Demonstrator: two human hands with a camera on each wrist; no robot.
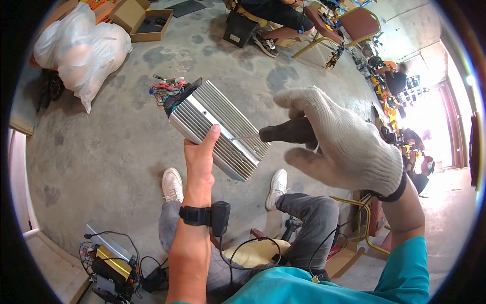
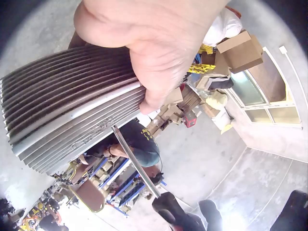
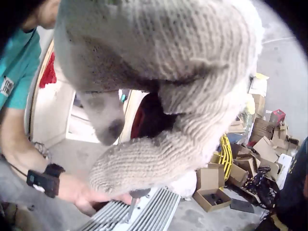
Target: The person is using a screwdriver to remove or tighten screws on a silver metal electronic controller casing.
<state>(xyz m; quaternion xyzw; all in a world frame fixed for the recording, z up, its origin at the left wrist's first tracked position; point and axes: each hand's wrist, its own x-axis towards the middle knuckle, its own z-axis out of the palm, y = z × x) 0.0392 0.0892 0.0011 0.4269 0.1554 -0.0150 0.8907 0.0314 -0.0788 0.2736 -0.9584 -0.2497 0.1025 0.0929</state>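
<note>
A ribbed silver metal box [image 1: 217,128] with black end cap and coloured wires is held up in the air by my bare left hand [image 1: 201,152], thumb across its ribs; the box fills the left wrist view [image 2: 72,113] under my thumb [image 2: 149,53]. My right hand [image 1: 339,139], in a white knit glove, grips the black handle of a screwdriver [image 1: 286,130]. The screwdriver's metal shaft [image 2: 135,161] reaches the box's ribbed face [image 3: 139,214], tip touching it. In the right wrist view the gloved fingers [image 3: 159,159] curl round the dark handle.
Bare concrete floor below. White plastic bags [image 1: 83,48] and an open cardboard box [image 1: 147,23] lie at the far left. More finned units with cables [image 1: 109,261] sit by my left knee. Another person sits on a chair [image 1: 354,23] at the back; cluttered tools line the right.
</note>
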